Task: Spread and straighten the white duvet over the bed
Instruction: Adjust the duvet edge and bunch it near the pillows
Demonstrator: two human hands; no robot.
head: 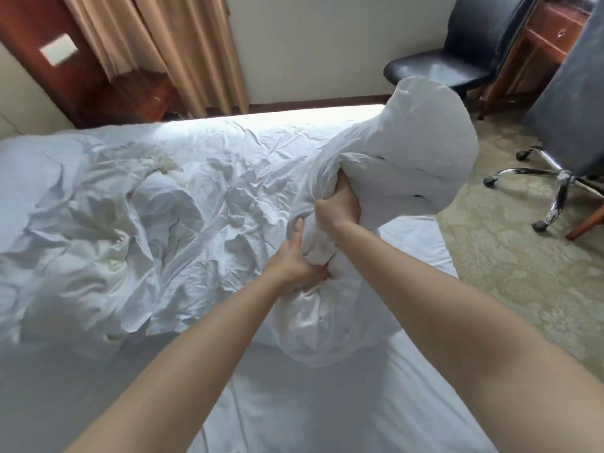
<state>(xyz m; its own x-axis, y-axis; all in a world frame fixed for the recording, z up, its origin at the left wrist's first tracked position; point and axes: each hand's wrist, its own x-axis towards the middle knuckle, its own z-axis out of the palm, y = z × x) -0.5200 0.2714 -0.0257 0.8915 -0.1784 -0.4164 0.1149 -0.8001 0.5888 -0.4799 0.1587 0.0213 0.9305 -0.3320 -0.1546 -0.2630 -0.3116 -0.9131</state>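
Observation:
The white duvet (137, 223) lies crumpled across the far and left part of the bed, with one bunched end lifted at the right. My left hand (294, 259) grips the bunch low down, fingers sunk into the folds. My right hand (338, 207) grips it just above, and a rounded lump of duvet (421, 152) rises past that hand. The bed sheet (327, 403) shows bare in the near part, under my forearms.
A black office chair (457, 53) stands beyond the bed's far right corner, with a wooden desk (549, 31) behind it. A second chair's chrome wheeled base (555, 181) sits on the carpet at right. Beige curtains (170, 44) and a wooden nightstand (137, 96) lie at the far left.

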